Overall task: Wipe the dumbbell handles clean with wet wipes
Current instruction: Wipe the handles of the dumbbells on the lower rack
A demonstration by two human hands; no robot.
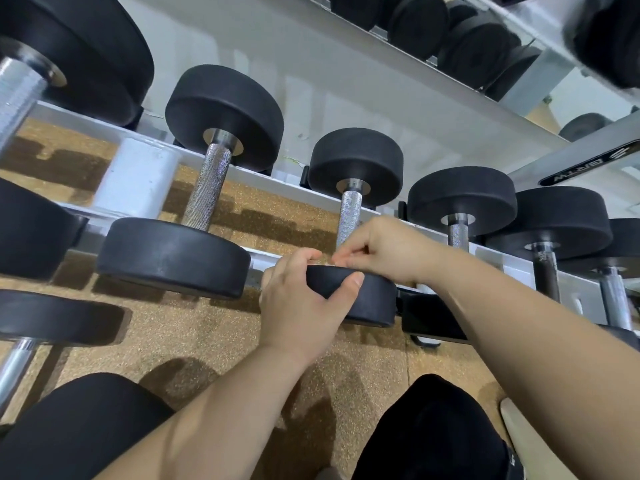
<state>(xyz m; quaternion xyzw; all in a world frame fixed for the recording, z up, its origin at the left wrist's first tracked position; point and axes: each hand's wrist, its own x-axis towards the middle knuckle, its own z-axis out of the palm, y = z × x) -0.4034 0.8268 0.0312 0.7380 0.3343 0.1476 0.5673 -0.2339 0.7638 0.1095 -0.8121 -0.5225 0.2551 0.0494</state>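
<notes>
On the white rack [138, 174], the dumbbell [356, 164] is gripped at its near head by the left hand [301, 299], presumably for steadying, while fingers [356, 263] of the right hand [381, 247] are pinched at the handle [349, 213] base, possibly on a wipe [346, 257].

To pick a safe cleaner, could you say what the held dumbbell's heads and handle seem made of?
Heads: matte black with soft dull sheen, probably rubber or urethane. Handle: bright silvery metal, likely steel, with fine cross-hatched knurling.
</notes>
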